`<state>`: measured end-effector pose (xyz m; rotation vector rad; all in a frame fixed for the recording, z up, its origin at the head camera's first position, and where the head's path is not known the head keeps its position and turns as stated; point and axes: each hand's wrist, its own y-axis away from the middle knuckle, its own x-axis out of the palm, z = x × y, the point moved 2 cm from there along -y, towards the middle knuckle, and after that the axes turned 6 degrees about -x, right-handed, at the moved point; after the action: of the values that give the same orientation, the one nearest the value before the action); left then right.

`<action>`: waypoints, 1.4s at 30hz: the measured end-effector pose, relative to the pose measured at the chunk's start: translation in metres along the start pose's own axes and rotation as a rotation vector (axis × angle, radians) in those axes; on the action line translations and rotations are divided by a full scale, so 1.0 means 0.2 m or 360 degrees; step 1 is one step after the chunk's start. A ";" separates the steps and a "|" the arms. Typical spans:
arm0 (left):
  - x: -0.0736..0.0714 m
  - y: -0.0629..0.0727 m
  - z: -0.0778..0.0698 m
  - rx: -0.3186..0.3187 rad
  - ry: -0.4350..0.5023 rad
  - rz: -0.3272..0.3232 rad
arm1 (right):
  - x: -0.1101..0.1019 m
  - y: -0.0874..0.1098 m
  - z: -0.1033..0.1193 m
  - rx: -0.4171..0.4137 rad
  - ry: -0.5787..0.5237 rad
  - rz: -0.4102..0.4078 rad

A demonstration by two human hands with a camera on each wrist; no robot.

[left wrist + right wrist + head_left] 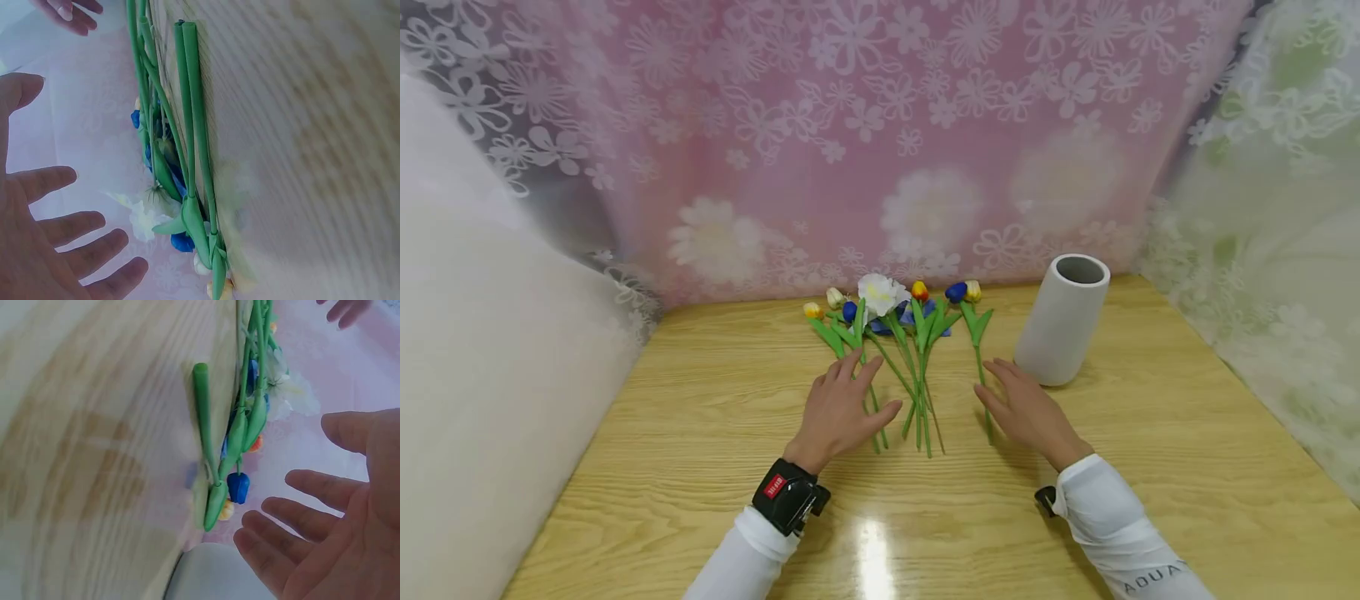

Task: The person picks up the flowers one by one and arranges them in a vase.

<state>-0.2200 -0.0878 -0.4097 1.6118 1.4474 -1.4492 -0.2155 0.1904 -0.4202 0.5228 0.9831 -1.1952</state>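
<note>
Several artificial flowers lie on the table with their green stems toward me. Among them are a large white flower (882, 295), a red-and-yellow tulip (920, 290), a blue tulip (956, 292) and a yellow tulip (812, 310). My left hand (842, 412) hovers over the left stems, fingers spread and holding nothing. In the left wrist view, a gap shows between its fingers and the green stems (199, 125). My right hand (1026, 408) is beside the rightmost stem (979, 367), its fingers extended and nothing in them. Close to its right stands a white vase (1063, 325), upright.
The wooden table (700, 467) reaches back to a pink floral curtain (820, 167). A white surface (490, 350) borders it on the left, and a pale green patterned cloth (1285, 250) on the right.
</note>
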 end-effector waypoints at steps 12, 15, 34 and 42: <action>0.04 -0.10 -0.04 0.0053 -0.0001 0.0087 | 0.02 -0.11 -0.06 -0.0005 0.0022 -0.0027; 0.05 -0.11 -0.05 0.0067 -0.0019 0.0109 | 0.03 -0.13 -0.07 -0.0007 0.0030 -0.0022; 0.13 -0.15 -0.06 0.0153 -0.0015 0.0223 | 0.04 -0.28 -0.09 0.0242 0.0119 0.0114; 0.14 -0.14 -0.07 0.0157 -0.0016 0.0217 | 0.05 -0.30 -0.10 0.0306 0.0136 0.0232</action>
<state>-0.2454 -0.0571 -0.4244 1.7246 1.2519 -1.4683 -0.2787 0.1809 -0.4292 0.7902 0.8909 -1.1496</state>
